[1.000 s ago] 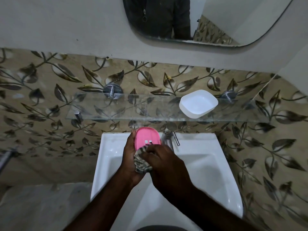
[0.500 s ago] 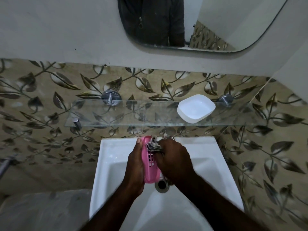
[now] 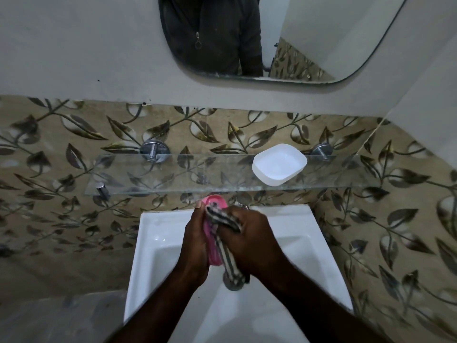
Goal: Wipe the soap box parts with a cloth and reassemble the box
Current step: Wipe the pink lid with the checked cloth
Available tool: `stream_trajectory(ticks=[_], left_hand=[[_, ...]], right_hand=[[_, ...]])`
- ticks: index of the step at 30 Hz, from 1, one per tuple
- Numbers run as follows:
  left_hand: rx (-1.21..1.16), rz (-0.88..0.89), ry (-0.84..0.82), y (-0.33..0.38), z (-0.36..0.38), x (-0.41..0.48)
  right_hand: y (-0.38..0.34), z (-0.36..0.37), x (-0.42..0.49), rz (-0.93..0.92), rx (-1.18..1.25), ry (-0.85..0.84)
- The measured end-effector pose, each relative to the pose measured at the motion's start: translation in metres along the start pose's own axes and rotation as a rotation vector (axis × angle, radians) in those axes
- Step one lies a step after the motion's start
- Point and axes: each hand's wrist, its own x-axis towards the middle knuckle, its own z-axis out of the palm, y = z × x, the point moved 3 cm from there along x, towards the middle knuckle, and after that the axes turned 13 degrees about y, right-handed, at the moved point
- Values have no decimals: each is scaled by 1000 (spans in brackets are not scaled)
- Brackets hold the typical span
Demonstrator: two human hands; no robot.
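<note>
pink plastic shows between the two hands, held over the white sink [image 3: 153,219]. the pink soap box part [image 3: 213,253] stands on its edge, long side up and down, and its rounded top end pokes up just below the front edge of the glass shelf [image 3: 173,174]. the left hand [image 3: 195,243] grips it from the left, fingers curled round its long edge. the right hand [image 3: 249,238] is bunched round a striped cloth [image 3: 228,258] with grey and pale bands, and presses it against the right face of the pink part. one end of the cloth bulges out above the knuckles near the top of the part. the other end hangs below the palm, over the metal drain [image 3: 232,287] in the basin. both hands sit close together, with the part and the cloth sandwiched between them

up on the shelf, towards its right end, the white soap box part [image 3: 279,164] rests with its hollow side up, well apart from the pink one. two round metal brackets [image 3: 154,150] hold the shelf to the wall, which is covered in beige tiles [image 3: 74,144] patterned with dark leaves. higher up hangs a mirror [image 3: 321,33] with rounded corners, and in it i can see a dark zipped jacket. a grey stone counter [image 3: 49,318] runs off to the left of the sink, dim and blurred
</note>
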Motion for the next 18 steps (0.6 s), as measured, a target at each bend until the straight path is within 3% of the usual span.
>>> stream_trajectory(ticks=[3,6,8,11,14,16,18], left_hand=[[25,9,-38,4,7,-4],[-17,-68,-23,14,-4,2],[-70,-71,-13,19,-7,3],[-142,-130,-4,12,-5,1],[-117,-169,-37,-1,2,-3],[-120,-160,-54,-8,5,-5],[-128,-170,-58,-9,1,-4]], right_hand=[[-2,0,7,-150,-110,55],[4,12,-20,-261,-257,-166],[14,13,-32,-267,-255,-221],[19,11,-30,-252,-263,-171],[13,12,-12,-315,-336,-17],[10,12,4,-257,-339,59],[7,12,6,-265,-342,46]])
